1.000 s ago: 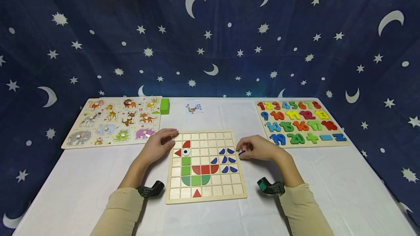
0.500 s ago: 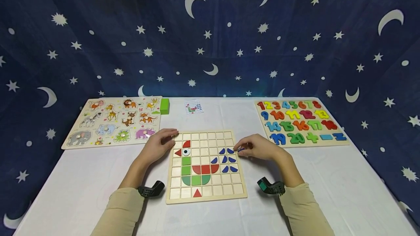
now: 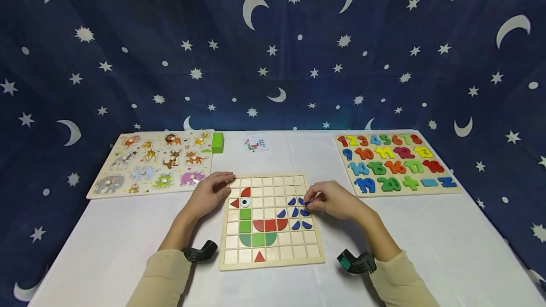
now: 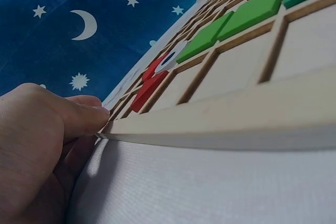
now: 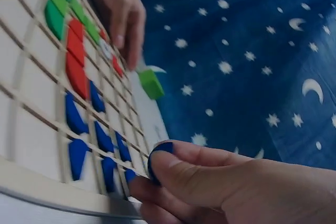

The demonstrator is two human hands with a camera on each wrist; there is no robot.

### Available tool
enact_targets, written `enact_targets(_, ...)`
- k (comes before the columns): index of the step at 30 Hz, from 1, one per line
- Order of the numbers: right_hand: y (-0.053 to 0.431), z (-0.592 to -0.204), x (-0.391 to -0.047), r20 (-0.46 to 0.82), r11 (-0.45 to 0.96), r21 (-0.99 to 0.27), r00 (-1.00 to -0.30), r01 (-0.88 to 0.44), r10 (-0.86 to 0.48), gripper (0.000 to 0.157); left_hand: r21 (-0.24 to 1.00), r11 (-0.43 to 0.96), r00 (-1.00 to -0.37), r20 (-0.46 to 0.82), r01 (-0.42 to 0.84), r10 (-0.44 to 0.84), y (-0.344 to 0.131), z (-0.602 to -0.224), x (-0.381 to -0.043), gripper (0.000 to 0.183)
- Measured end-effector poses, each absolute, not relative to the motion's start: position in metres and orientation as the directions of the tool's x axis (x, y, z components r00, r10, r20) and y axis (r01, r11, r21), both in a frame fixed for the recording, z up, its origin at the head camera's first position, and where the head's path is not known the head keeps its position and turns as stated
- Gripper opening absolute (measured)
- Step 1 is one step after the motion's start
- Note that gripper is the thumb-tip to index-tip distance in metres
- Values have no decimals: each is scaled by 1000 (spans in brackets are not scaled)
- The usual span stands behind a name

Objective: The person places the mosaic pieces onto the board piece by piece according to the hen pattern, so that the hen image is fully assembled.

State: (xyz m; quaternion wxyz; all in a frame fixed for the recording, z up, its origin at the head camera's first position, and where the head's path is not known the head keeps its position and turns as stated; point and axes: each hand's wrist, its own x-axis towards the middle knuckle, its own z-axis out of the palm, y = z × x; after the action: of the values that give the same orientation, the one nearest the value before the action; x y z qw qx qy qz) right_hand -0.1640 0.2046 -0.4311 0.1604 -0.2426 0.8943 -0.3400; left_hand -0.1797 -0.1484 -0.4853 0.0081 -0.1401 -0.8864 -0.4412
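A square wooden grid board (image 3: 273,266) lies on the white table, with red, green and blue shapes and a white eye disc (image 3: 245,202) set in its cells. My left hand (image 3: 209,195) holds the board at its upper left corner, thumb (image 4: 86,119) against the rim in the left wrist view. Between thumb and index finger, my right hand (image 3: 330,199) pinches a blue rounded piece (image 5: 157,162) above the board's right edge. Beneath it sit several blue pieces (image 3: 295,212) in the right-hand columns. Part of the pinched piece is hidden by the fingers.
At the back left is an animal puzzle board (image 3: 155,165), with a green block (image 3: 217,142) beside its corner. A small picture card (image 3: 254,143) lies behind the grid. A number puzzle board (image 3: 396,193) stands at the back right. A starry cloth (image 3: 273,60) hangs behind.
My right hand has moved left with the blue piece, from beside the board to over its right columns. The left hand keeps its place at the corner. The head view has shifted slightly.
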Motion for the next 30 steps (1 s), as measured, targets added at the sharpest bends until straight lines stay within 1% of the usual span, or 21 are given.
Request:
enact_targets(4,200,-433,-149,-154,650,-695,-821,-305,-550,6,784,566,-960,137,255,243,-149,-487,-175,39)
enact_targets(8,200,-435,-134,-157,655,-692,-822,-304,-548,5,785,560,-958,149,266,247,-148,-488,-174,39)
enact_targets(11,201,-434,-125,-158,677,-657,-819,-330,-552,2,779,563,-955,158,276,249,-147,-488,-176,39)
enact_targets(16,202,-437,-118,-159,694,-613,-801,-378,-577,8,782,567,-960,147,259,237,-148,-485,-177,39)
enact_targets(22,200,-441,-113,-176,720,-611,-831,-329,-528,3,777,570,-958,152,267,242,-149,-486,-178,39)
enact_targets(30,195,-441,-106,-158,778,-538,-868,-324,-471,9,778,566,-958,160,271,240,-148,-486,-178,38)
